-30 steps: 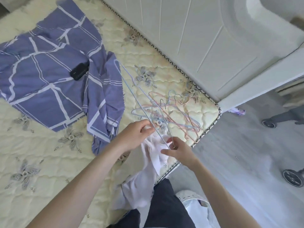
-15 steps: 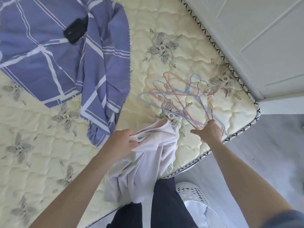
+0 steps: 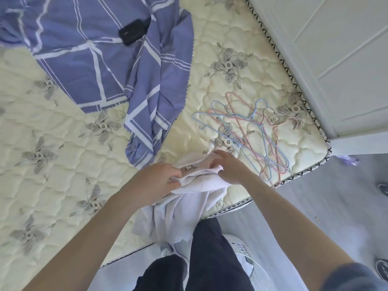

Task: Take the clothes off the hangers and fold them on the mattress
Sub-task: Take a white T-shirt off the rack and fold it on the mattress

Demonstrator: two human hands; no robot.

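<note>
1. Both hands are on the white garment (image 3: pixel 184 208) at the near edge of the mattress (image 3: pixel 63 164)
2. The left hand (image 3: pixel 159 181) has its fingers curled round a bunch of the cloth, a firm grip
3. The right hand (image 3: pixel 228 169) pinches a fold at the top of the garment, fingers bent over it
4. The two hands sit close together, with the fabric gathered up between them
5. The garment's upper part lies bunched on the mattress under the hands, and the rest hangs over the edge, down beside the person's dark trousers (image 3: pixel 210 259)
6. Just right of the right hand and a little beyond it, a loose heap of thin blue and pink hangers (image 3: pixel 252 131) lies tangled near the mattress corner
7. Beyond the left hand a blue checked cloth (image 3: pixel 94 59) is spread out, with one crumpled strip trailing down to end near that hand
8. A small black object (image 3: pixel 134 31) sits on that cloth, well away from both hands
9. Below the hands, a white basket (image 3: pixel 241 248) with holes stands on the grey floor (image 3: pixel 315 196) by the trousers
</note>
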